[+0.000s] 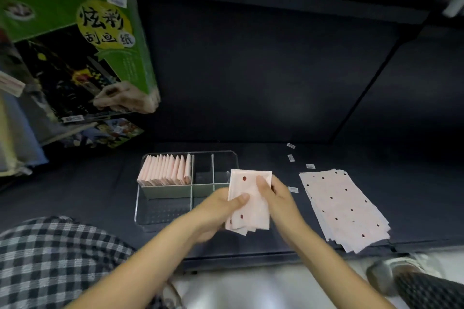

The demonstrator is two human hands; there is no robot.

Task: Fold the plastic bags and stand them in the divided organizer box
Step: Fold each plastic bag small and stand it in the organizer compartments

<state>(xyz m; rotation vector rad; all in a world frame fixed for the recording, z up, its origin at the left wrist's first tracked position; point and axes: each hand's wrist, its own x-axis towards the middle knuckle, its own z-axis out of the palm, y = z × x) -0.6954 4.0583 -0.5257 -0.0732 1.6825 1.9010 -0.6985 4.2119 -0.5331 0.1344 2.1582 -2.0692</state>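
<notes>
Dark desk [251,83] fills most of the frame. Green printed box [75,45] leans at upper left. Stack of flat pink bags [344,211] lies lower right. Clear divided organizer box [165,211] sits centre; its upper-left compartment holds a row of folded bags [165,170] standing on edge. My left hand [221,211] and right hand [278,195] both pinch one folded bag [251,198] just right of the organizer.

A dark shelf [251,83] carries a clear divided organizer box [187,190] just left of the gripping hands, a flat stack of pink bags [344,211] right of them, and small labels [291,158] beyond.
</notes>
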